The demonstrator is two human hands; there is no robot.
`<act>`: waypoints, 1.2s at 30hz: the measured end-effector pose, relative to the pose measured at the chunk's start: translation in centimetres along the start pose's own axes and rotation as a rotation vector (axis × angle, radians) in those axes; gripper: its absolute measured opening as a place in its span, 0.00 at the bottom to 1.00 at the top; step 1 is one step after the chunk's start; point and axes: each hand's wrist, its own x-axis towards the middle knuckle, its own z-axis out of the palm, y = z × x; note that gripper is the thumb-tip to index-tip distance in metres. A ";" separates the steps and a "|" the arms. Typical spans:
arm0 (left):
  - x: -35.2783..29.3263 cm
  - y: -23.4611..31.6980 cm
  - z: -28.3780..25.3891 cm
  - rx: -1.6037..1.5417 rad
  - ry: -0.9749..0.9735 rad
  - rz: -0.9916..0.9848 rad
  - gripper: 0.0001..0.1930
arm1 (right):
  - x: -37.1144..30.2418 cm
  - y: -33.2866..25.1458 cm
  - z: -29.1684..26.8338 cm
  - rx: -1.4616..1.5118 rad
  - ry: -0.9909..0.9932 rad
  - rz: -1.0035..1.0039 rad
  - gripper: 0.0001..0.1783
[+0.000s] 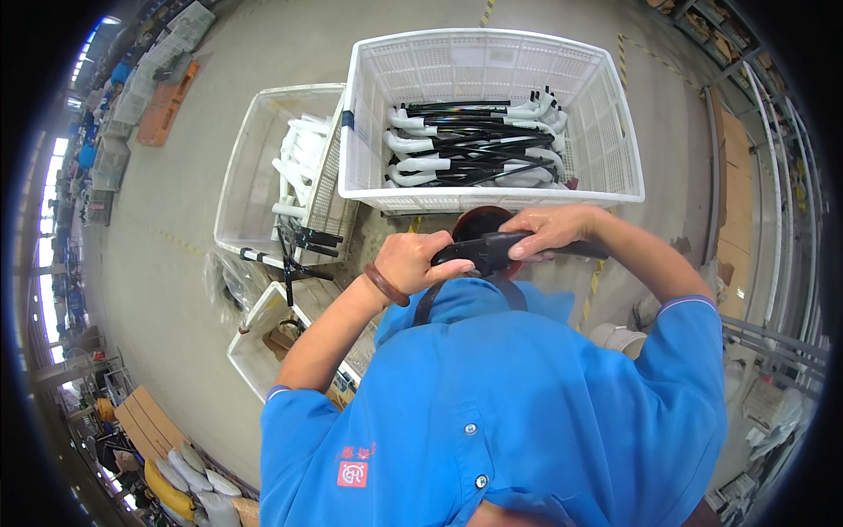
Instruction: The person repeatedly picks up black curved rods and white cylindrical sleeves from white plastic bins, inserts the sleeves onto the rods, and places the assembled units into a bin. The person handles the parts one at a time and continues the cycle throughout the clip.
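Observation:
My left hand point(414, 262) and my right hand point(551, 230) both grip a black curved bar-shaped part point(492, 249) held level just above my chest. A brown band sits on my left wrist. Under the part shows a dark red round container point(481, 221), mostly hidden by my hands. Straight ahead stands a white plastic crate point(606, 114) holding several black and white curved frame parts point(479, 149).
A second white crate point(241, 176) with white tubes stands to the left, and a smaller white box point(255, 356) sits near my left elbow. Grey concrete floor stretches left. Metal racks point(764, 176) line the right side. Cardboard and bags lie at the lower left.

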 end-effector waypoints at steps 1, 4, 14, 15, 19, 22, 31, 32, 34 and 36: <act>0.1 0.0 0.2 0.040 -0.017 -0.012 0.23 | 0.2 -0.1 0.7 -0.065 0.092 -0.046 0.19; 1.1 0.3 0.9 0.064 -0.054 -0.050 0.32 | 2.0 -0.4 3.4 -1.102 0.571 -0.180 0.16; -0.6 -1.5 -4.0 -0.246 0.239 0.034 0.45 | 0.4 -4.8 1.6 -0.857 0.761 -0.422 0.18; -1.7 -2.2 -5.0 -0.159 0.224 0.023 0.39 | -1.6 -5.7 0.8 -0.806 0.786 -0.391 0.18; -5.2 -1.1 -6.5 -0.760 0.009 -0.361 0.18 | -6.3 -8.1 -2.2 -0.431 0.796 -0.219 0.15; -6.7 1.8 -6.4 -1.070 -0.037 -0.479 0.21 | -4.5 -7.7 -4.0 -0.377 0.824 -0.290 0.13; -10.4 7.1 -2.7 -1.557 0.216 -0.741 0.10 | 5.4 -13.9 -2.9 -0.965 0.748 -0.245 0.23; -11.2 6.7 -3.2 -1.517 0.279 -0.779 0.10 | 7.2 -15.5 -2.3 -0.945 0.648 -0.274 0.18; -12.2 6.1 -3.4 -1.355 0.215 -0.772 0.11 | 11.7 -18.7 -1.1 -1.291 0.243 -0.394 0.14; -13.4 4.2 -3.9 -1.354 0.231 -0.786 0.11 | 16.3 -19.5 2.1 -1.700 0.049 -0.550 0.12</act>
